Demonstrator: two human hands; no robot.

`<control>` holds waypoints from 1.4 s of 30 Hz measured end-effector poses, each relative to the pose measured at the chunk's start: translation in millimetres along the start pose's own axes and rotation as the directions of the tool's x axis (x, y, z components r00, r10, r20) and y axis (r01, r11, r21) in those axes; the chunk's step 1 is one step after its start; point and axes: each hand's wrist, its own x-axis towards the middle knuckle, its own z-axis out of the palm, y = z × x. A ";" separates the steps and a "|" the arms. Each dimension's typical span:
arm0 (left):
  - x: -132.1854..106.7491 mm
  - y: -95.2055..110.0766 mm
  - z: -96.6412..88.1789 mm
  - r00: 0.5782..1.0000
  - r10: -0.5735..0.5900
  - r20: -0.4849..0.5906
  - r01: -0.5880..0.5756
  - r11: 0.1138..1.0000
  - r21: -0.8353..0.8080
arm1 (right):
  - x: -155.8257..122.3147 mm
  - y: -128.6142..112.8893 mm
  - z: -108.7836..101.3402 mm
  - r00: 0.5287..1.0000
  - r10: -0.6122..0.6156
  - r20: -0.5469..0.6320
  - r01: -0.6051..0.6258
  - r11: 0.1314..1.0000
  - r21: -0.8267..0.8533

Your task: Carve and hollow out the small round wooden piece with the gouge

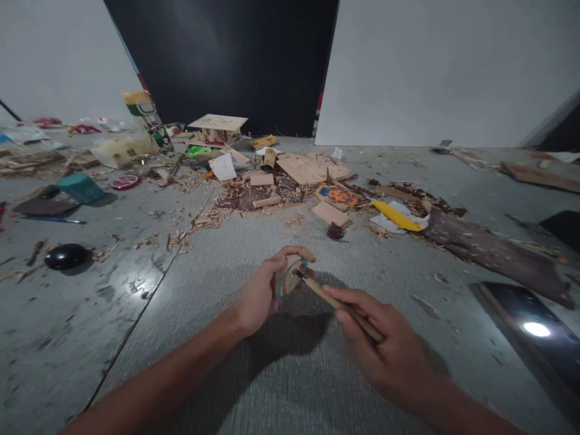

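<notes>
The left hand grips a small wooden piece marked with teal lines, thumb on the near side and fingers curled around the far edge. A tan wrap covers one fingertip of this hand. The right hand is closed around the wooden handle of a carving tool, held like a pen; its dark tip meets the face of the wooden piece. Both hands are above the grey floor, at the centre of the view.

Beyond the hands, wood shavings are scattered around a flat wooden board and several small blocks. To the right lie a yellow object, its exact type unclear, a long brown sheet and, nearest the right forearm, a dark glossy slab reflecting a bright light. To the left are a black oval object, a blue paintbrush, a teal container and a red round lid. Behind these stands a package printed "BIG WORLD"
</notes>
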 end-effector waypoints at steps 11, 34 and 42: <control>6.5 1.7 -3.4 1.000 -0.018 -0.003 0.017 0.978 -0.209 | -6.8 -4.3 -2.3 0.971 0.224 0.084 -0.239 0.895 0.376; -1.4 3.8 -4.7 0.980 0.181 0.085 -0.175 0.982 -0.077 | -7.1 -10.1 -1.2 0.856 0.366 0.366 -0.509 0.727 0.462; -1.7 4.0 -5.2 0.976 0.192 0.106 -0.192 0.981 -0.010 | -10.9 -10.1 -0.3 0.853 0.364 0.376 -0.513 0.719 0.469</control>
